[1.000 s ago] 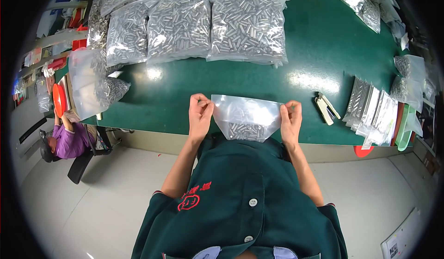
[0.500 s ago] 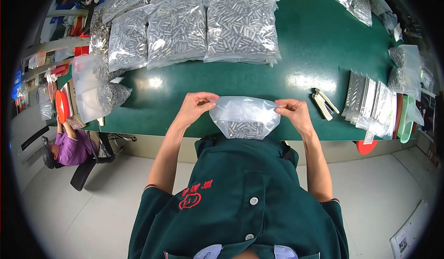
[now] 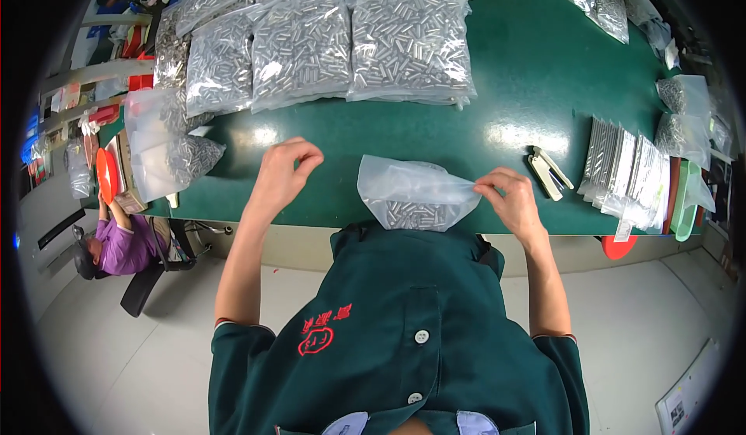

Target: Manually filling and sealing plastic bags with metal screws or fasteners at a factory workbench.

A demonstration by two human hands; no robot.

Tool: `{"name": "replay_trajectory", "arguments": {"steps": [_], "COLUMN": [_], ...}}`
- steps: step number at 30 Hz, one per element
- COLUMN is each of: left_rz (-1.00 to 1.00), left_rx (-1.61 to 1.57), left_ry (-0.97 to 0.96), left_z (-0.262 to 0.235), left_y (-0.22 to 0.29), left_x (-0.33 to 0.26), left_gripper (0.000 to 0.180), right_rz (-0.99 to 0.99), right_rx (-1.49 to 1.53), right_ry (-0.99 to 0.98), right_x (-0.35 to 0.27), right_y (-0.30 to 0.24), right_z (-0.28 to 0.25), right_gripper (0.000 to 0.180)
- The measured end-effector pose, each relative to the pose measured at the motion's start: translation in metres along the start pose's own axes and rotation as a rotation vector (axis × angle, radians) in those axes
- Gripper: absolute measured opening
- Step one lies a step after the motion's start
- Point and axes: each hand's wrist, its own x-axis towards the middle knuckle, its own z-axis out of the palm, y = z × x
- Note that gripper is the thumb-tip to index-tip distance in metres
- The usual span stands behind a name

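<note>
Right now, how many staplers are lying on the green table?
1. The stapler lies on the green table, right of the right hand and left of the stacked flat packets. Others may be hidden.

A factory packing station: clear plastic bags of small metal pins (image 3: 408, 38) crowd a green-topped workbench (image 3: 528, 77) (a grey stapler (image 3: 548, 172) lies nearby), while a seated co-worker in purple (image 3: 116, 244) works alongside.

I see a green tabletop (image 3: 536, 85) carrying filled bags of metal pins (image 3: 408, 42) along its far edge and a stapler (image 3: 548, 172) near its right end.
</note>
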Motion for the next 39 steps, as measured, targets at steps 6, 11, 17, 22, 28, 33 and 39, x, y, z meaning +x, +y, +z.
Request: {"name": "replay_trajectory", "arguments": {"steps": [6, 11, 17, 22, 28, 33, 39], "left_rz": [-0.091, -0.203, -0.237, -0.189, -0.106, -0.084, -0.257], "left_rx": [-0.446, -0.918, -0.905, -0.677, -0.361, -0.238, -0.631], "left_ry": [-0.218, -0.257, -0.349, -0.313, -0.251, -0.208, -0.34], "left_z": [0.052, 0.074, 0.07, 0.064, 0.061, 0.055, 0.049], "left_y": [-0.025, -0.015, -0.018, -0.012, -0.001, 0.01, 0.001], "left_x": [0.005, 0.004, 0.011, 0.012, 0.013, 0.007, 0.0], "left_gripper": [0.029, 0.031, 0.02, 0.026, 0.02, 0.015, 0.009], "right_rz": [0.043, 0.051, 0.118, 0.092, 0.101, 0.024, 0.06], "right_rx": [-0.006, 0.001, 0.027, 0.024, 0.027, -0.012, 0.102], "right_ry": [-0.027, -0.004, -0.011, 0.004, 0.002, 0.033, 0.004], "right_x": [0.002, 0.002, 0.002, 0.002, 0.0, -0.002, -0.006], "right_y": [0.002, 0.004, 0.012, 0.01, 0.008, -0.001, -0.004], "right_z": [0.001, 0.005, 0.01, 0.01, 0.008, 0.004, -0.001], "right_gripper": [0.008, 0.008, 0.009, 0.01, 0.01, 0.01, 0.007]}}
